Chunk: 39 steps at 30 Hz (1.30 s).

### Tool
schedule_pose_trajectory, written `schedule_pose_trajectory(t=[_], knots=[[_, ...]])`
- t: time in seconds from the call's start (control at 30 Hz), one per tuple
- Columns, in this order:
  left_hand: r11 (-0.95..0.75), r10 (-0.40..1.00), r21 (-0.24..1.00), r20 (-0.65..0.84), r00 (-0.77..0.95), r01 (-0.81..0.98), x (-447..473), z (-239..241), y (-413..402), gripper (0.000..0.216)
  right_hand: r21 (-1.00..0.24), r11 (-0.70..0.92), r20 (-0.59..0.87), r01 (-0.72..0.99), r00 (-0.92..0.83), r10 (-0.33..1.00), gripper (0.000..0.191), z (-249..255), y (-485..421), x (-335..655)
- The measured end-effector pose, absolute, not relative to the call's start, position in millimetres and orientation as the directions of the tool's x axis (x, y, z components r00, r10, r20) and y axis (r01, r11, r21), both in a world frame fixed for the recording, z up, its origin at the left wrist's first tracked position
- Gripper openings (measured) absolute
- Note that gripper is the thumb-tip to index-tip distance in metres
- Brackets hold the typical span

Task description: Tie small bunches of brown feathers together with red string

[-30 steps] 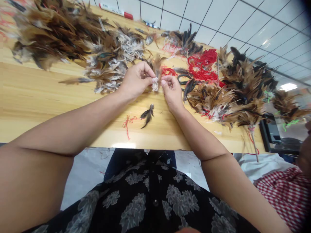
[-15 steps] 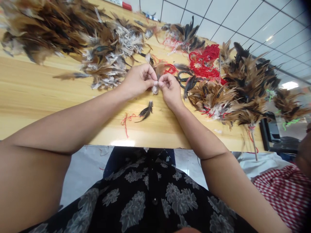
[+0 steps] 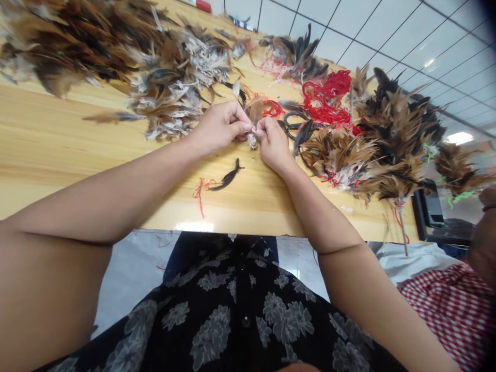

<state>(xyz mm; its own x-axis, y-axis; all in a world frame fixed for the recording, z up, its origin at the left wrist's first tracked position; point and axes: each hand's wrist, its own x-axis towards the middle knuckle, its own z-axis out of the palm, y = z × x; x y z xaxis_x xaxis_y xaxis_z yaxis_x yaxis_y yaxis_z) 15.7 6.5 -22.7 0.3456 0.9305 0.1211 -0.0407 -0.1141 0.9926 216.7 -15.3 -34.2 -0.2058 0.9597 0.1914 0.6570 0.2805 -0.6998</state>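
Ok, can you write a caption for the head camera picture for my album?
Left hand and right hand pinch a small feather bundle above a wooden table strewn with feathers.

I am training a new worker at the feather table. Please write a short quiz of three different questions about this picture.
1. True or false: both hands pinch one small brown feather bundle.
2. What lies on the pale wooden table just in front of the hands? A) dark loose feather B) white cup
3. Fill in: the tangled yarn pile is ____ in colour.

Key: 1 true: left hand and right hand meet on it. 2 A. 3 red.
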Motion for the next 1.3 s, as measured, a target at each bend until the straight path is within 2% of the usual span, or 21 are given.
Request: schedule_pose_trajectory(t=[0.1,0.27,0.37,0.47,0.6,0.7,0.83,0.93,1.1,1.2,1.3], knots=[[-0.130,0.935,0.991,0.126,0.331,-0.013,17,-23,7,0.030,-0.746,0.255,0.171,0.615,-0.193,0.966,0.029,-33,-14,220],[-0.080,0.925,0.995,0.095,0.369,-0.057,12,-20,8,0.031,-0.909,0.118,0.022,0.400,-0.236,0.971,0.051,-30,-14,228],[-0.063,0.913,0.997,0.074,0.402,-0.039,8,-16,8,0.032,-0.922,0.105,0.002,0.372,-0.267,0.964,0.052,-28,-14,230],[-0.046,0.919,0.999,0.051,0.392,-0.022,8,-11,7,0.034,-0.888,0.141,0.014,0.437,-0.280,0.960,0.043,-29,-13,232],[-0.026,0.930,1.000,0.022,0.366,0.007,9,-4,4,0.036,-0.765,0.173,0.024,0.620,-0.241,0.970,0.030,-30,-9,238],[-0.064,0.939,0.997,0.045,0.341,0.046,6,-1,2,0.037,-0.548,0.192,0.067,0.814,-0.185,0.980,0.017,-23,-12,238],[-0.129,0.945,0.982,0.079,0.318,0.139,4,-3,3,0.035,-0.294,0.074,0.006,0.953,-0.075,0.997,0.033,-6,-25,226],[-0.123,0.946,0.989,0.091,0.312,0.084,5,-8,5,0.036,-0.200,0.051,-0.034,0.978,-0.059,0.998,0.039,2,-34,218],[-0.075,0.887,0.982,0.146,0.437,-0.175,5,-17,8,0.039,-0.309,0.184,0.001,0.933,-0.194,0.981,0.028,0,-34,224],[-0.016,0.894,0.983,0.096,0.438,-0.183,4,-20,10,0.042,-0.392,0.187,-0.004,0.901,-0.206,0.979,0.018,-2,-31,228],[0.026,0.915,0.986,0.042,0.402,-0.163,5,-19,11,0.042,-0.454,0.205,0.007,0.867,-0.227,0.974,0.024,-2,-29,230]])
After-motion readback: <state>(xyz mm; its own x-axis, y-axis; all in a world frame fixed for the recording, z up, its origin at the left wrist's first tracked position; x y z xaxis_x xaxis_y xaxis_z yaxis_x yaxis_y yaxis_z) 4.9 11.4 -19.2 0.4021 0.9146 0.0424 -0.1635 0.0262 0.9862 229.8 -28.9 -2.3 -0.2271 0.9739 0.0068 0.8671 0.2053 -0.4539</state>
